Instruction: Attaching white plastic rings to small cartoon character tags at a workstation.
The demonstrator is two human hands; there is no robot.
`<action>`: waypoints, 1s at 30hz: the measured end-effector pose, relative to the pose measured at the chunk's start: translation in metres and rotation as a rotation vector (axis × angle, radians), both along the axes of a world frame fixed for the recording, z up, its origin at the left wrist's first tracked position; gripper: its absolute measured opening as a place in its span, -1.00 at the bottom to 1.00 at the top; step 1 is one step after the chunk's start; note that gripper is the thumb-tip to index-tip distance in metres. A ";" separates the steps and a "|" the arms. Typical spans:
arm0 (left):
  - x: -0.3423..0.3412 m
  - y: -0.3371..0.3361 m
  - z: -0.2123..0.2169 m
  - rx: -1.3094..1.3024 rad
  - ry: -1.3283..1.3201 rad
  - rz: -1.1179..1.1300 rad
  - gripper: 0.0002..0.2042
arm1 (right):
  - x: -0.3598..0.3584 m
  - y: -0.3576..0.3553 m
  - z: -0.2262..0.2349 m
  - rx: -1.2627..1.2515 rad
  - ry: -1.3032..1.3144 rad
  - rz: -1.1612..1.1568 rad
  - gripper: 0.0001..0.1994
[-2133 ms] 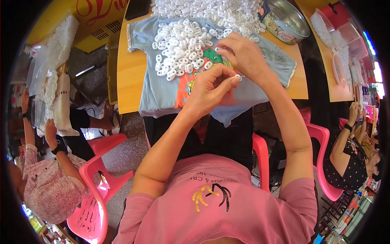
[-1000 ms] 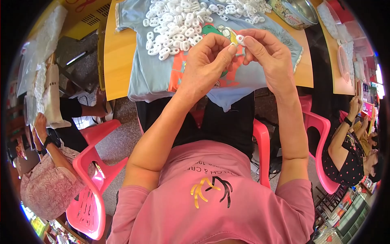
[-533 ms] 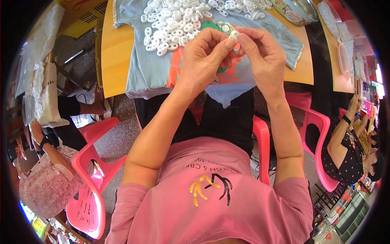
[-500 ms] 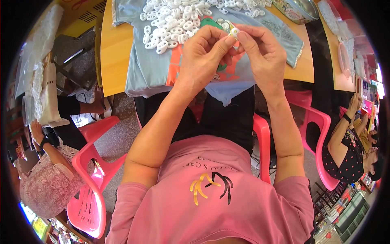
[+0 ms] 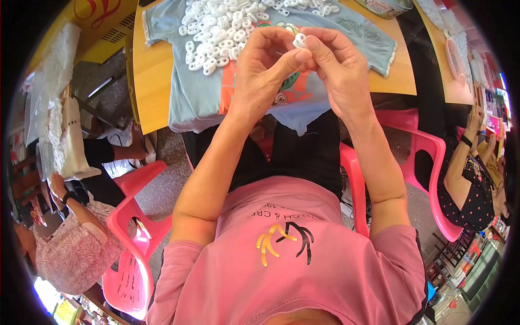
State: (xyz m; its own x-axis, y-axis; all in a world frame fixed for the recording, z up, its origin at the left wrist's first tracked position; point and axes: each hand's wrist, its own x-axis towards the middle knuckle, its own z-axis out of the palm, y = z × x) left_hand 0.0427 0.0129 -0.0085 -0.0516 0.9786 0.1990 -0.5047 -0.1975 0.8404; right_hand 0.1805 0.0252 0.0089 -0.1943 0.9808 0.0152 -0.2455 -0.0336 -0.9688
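Between the thumb and forefinger of my right hand point(image 5: 344, 70) is a small white oval plastic piece with two holes point(image 5: 299, 40). My left hand point(image 5: 260, 70) is curled right beside it, its fingertips meeting those of the right hand. The left thumb lies just below the piece; whatever the left fingers grip is hidden. Beyond both hands, a heap of similar white two-holed pieces point(image 5: 216, 35) covers part of a light blue shirt point(image 5: 189, 97) with an orange and green print. The shirt is spread over a yellow wooden table point(image 5: 151, 81).
A round metal tin point(image 5: 385, 7) stands at the table's far right. Pink plastic chairs are on both sides, one at the left point(image 5: 130, 233) and one at the right point(image 5: 433, 162). One person sits at the left point(image 5: 76, 244), another at the right point(image 5: 466, 189).
My left thumb has slid off the white piece to just below it. The piece has turned, so its holes show more clearly. The whole view has shifted slightly.
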 end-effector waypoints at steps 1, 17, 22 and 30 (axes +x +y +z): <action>-0.001 -0.002 0.002 0.006 0.005 0.002 -0.86 | 0.000 -0.001 0.002 0.006 0.005 0.002 -0.72; -0.014 -0.002 -0.008 0.056 -0.014 -0.134 -0.85 | -0.025 -0.011 0.001 -0.130 0.391 0.131 -0.42; -0.015 -0.002 -0.014 0.055 -0.087 -0.162 -0.76 | -0.038 -0.005 0.026 -0.157 0.145 0.013 -0.44; -0.011 0.010 -0.011 -0.014 -0.418 -0.158 -0.57 | -0.119 0.059 0.106 0.170 -0.177 0.233 -0.75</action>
